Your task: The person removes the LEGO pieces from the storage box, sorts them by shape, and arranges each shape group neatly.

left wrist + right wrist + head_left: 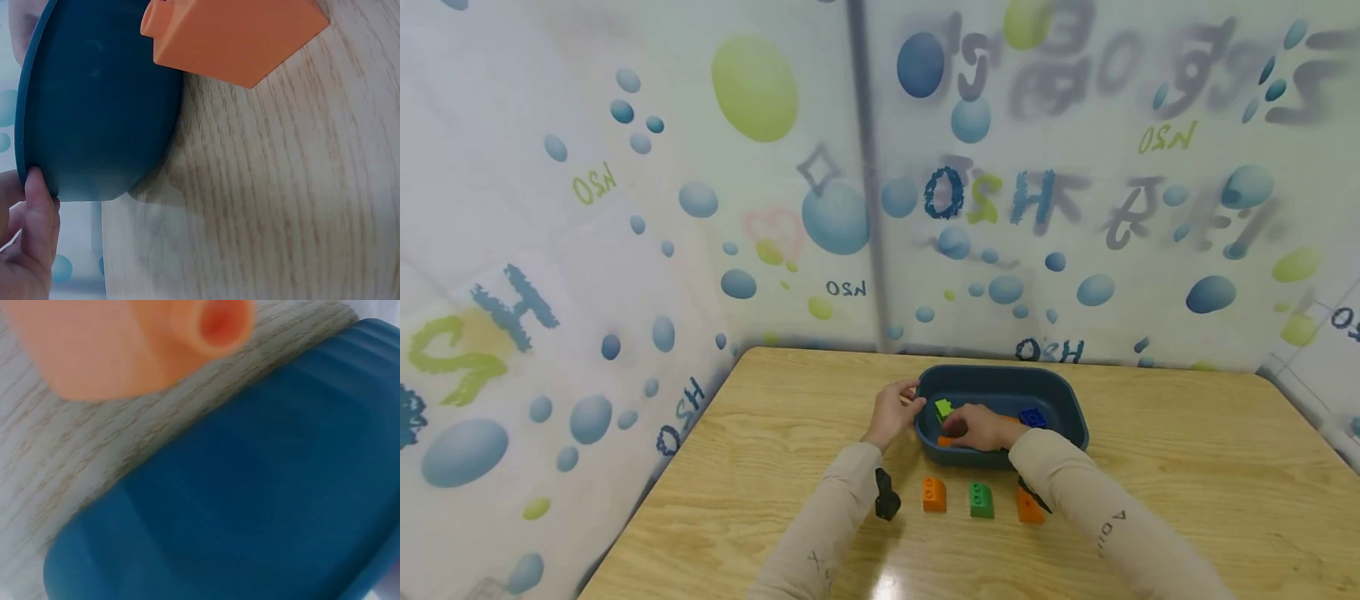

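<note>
A dark blue plastic basin (pixel 1000 458) stands near the table's back edge. At its left end my left hand (pixel 895 410) holds the rim, and in the left wrist view its fingers (pixel 39 209) lie against the outer wall. My right hand (pixel 981 427) reaches over the front rim into the basin, fingers curled down at an orange building block (pixel 945 441). Just beyond those fingers is a lime green block (pixel 943 408). A dark blue block (pixel 1032 417) lies on the basin's right side. The right wrist view has the hand almost wholly hidden behind the basin wall (pixel 250 475).
In front of the basin, an orange block (pixel 934 495), a green block (pixel 981 500) and another orange block (pixel 1030 507) form a row on the wooden table (pixel 760 517). The right forearm passes beside the last one. Patterned curtains (pixel 790 250) hang behind.
</note>
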Demonstrator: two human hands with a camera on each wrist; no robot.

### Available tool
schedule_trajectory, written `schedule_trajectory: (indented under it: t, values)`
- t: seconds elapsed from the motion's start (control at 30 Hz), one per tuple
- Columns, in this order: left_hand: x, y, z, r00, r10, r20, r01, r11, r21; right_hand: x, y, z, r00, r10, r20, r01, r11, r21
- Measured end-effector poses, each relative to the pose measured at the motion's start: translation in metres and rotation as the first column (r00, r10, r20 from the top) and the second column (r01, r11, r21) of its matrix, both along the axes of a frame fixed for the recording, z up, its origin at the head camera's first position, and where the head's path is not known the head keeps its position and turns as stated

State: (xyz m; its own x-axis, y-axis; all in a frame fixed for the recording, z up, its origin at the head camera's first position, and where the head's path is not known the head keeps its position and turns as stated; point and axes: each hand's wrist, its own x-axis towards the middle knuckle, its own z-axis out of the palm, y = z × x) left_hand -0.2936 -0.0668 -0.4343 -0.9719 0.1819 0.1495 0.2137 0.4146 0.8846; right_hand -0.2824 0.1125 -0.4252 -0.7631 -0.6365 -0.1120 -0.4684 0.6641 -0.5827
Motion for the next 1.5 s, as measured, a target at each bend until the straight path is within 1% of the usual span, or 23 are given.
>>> schedule_trajectory:
  t: [0.33, 0.6, 0.73, 0.87, 1.0, 1.2, 1.27, 1.4, 1.5]
  values:
    - [0.000, 0.001, -0.001, 1.000, 0.007, -0.003, -0.007, 1.000, -0.004, -0.002, 0.001, -0.001, 0.999, 0.043, -0.003, -0.044, 0.999, -0.030]
    - [0.001, 0.001, -0.001, 1.000, 0.005, 0.002, -0.005, 1.000, 0.007, -0.003, 0.001, 0.001, 0.995, 0.047, 0.092, -0.043, 0.998, -0.049]
    - [0.001, 0.001, -0.001, 1.000, 0.006, 0.008, -0.006, 1.000, 0.003, -0.005, 0.003, 0.000, 0.993, 0.036, 0.110, -0.028, 0.997, -0.078]
    - [0.001, 0.000, 0.000, 1.000, 0.005, 0.011, -0.005, 1.000, 0.003, -0.006, 0.009, -0.001, 0.989, 0.017, 0.146, 0.005, 0.989, -0.145]
    - [0.001, 0.000, 0.000, 1.000, 0.002, 0.012, -0.002, 1.000, 0.001, -0.004, 0.016, 0.001, 0.974, -0.027, 0.224, 0.080, 0.969, -0.233]
    - [0.001, 0.000, -0.001, 1.000, 0.007, 0.015, -0.007, 1.000, -0.004, 0.000, 0.028, 0.006, 0.940, -0.132, 0.315, 0.220, 0.939, -0.264]
    - [0.001, 0.000, -0.001, 1.000, 0.007, 0.010, -0.007, 1.000, -0.006, 0.002, 0.033, 0.008, 0.927, -0.144, 0.345, 0.250, 0.926, -0.284]
    - [0.000, 0.000, -0.003, 1.000, 0.010, -0.003, -0.010, 1.000, -0.007, 0.008, 0.040, 0.012, 0.912, -0.132, 0.387, 0.272, 0.903, -0.334]
    - [-0.001, 0.001, -0.004, 1.000, 0.016, -0.007, -0.016, 1.000, -0.010, 0.012, 0.044, 0.015, 0.904, -0.137, 0.406, 0.289, 0.894, -0.342]
